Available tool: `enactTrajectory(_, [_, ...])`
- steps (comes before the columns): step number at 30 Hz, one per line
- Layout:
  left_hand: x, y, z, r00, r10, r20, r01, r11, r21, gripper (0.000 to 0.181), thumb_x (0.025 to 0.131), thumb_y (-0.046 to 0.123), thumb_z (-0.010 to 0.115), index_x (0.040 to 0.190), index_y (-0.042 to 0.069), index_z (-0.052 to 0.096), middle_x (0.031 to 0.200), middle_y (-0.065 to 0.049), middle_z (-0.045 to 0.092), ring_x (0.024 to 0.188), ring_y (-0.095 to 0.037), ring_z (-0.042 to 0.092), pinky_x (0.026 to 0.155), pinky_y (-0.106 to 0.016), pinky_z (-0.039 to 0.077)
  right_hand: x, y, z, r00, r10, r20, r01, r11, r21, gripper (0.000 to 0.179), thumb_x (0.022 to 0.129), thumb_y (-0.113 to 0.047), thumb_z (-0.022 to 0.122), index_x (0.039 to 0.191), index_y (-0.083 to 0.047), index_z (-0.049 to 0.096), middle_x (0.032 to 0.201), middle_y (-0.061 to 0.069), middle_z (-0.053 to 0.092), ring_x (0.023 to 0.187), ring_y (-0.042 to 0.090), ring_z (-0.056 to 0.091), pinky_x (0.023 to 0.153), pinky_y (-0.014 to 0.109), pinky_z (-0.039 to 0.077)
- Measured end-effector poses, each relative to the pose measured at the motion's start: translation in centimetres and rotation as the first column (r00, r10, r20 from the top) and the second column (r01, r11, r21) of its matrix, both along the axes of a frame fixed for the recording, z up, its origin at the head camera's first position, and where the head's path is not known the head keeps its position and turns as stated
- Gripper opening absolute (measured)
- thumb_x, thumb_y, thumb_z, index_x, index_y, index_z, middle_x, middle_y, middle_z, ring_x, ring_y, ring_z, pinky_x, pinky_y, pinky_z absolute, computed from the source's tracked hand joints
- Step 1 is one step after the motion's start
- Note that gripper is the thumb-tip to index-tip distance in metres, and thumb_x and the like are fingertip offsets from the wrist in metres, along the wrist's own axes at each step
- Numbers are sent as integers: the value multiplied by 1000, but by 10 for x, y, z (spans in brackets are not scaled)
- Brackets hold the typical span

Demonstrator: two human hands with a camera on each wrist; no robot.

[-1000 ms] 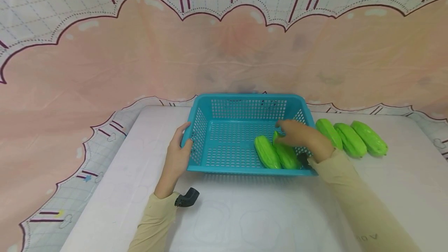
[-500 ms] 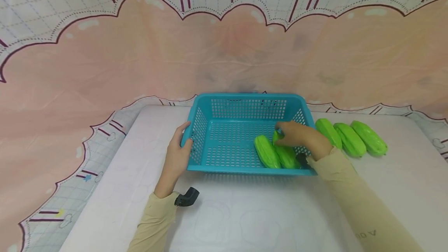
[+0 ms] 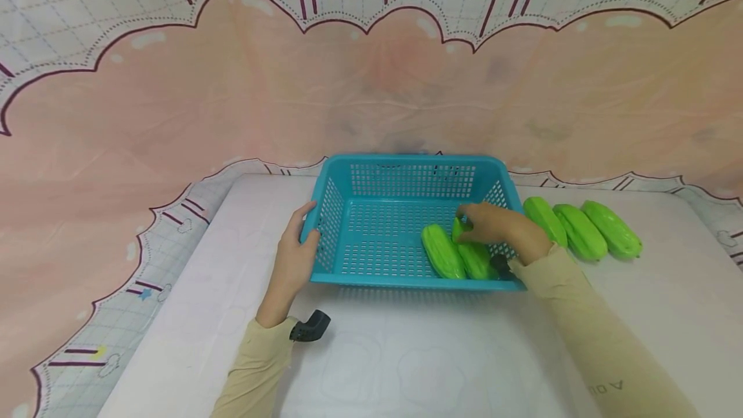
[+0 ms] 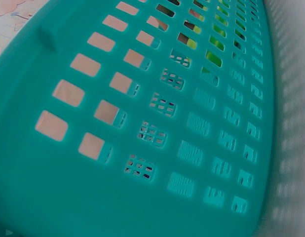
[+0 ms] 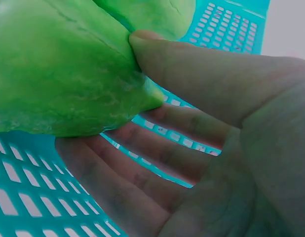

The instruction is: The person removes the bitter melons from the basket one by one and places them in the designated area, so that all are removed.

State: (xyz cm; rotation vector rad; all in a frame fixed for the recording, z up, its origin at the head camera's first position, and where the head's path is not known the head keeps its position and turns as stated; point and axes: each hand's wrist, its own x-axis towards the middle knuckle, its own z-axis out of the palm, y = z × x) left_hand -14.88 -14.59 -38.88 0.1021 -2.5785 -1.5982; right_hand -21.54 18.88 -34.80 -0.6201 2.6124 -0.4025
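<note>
My right hand [image 3: 493,223] reaches into the blue plastic basket [image 3: 377,284] and holds a long green fruit [image 3: 477,262] by its far end. In the right wrist view, the thumb [image 5: 187,74] lies along one side of that green fruit [image 5: 63,74], and the fingertips touch its opposite side near the pointed tip. A second green fruit [image 3: 443,251] lies beside it on the basket floor. My left hand [image 3: 295,257] holds the basket's left rim, thumb over the edge. Only the perforated basket wall [image 4: 93,118] fills most of the left wrist view; the hand is outside it.
Three more green fruits [image 3: 582,232] lie side by side on the white table [image 3: 406,353], just right of the basket. A patterned peach cloth [image 3: 383,95] hangs behind the table. A black wrist camera [image 3: 310,326] sits on the left sleeve.
My right fingers have closed in around the far end of the fruit in the basket, with the hand dropping slightly. The left hand and the basket stay in place.
</note>
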Motion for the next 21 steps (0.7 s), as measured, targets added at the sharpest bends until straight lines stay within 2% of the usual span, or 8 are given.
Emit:
enactTrajectory(7, [0,0,-1,1000,-1,-12,1,1000,-5,53,102,13,39,155,18,33,151,-24,42,130,-42,51,95,-59,47,1,0,0,1000,-9,-10,9,1000,-9,53,94,-24,68,132,9,52,115,21,65,105,33,62,91,48,51])
enactTrajectory(14, [0,0,-1,1000,-3,-8,3,1000,-1,53,102,13,39,155,18,33,151,-23,42,128,-40,52,93,-58,48,2,-1,2,999,-18,-32,18,1000,-14,49,94,-22,68,130,9,53,112,19,65,96,27,62,86,45,52])
enactTrajectory(21, [0,0,0,1000,1,6,-1,1000,-3,54,102,15,40,155,20,32,151,-22,42,128,-39,53,93,-57,49,5,0,4,998,-36,-47,34,999,-34,46,95,-19,67,130,8,54,111,19,65,94,26,61,85,44,52])
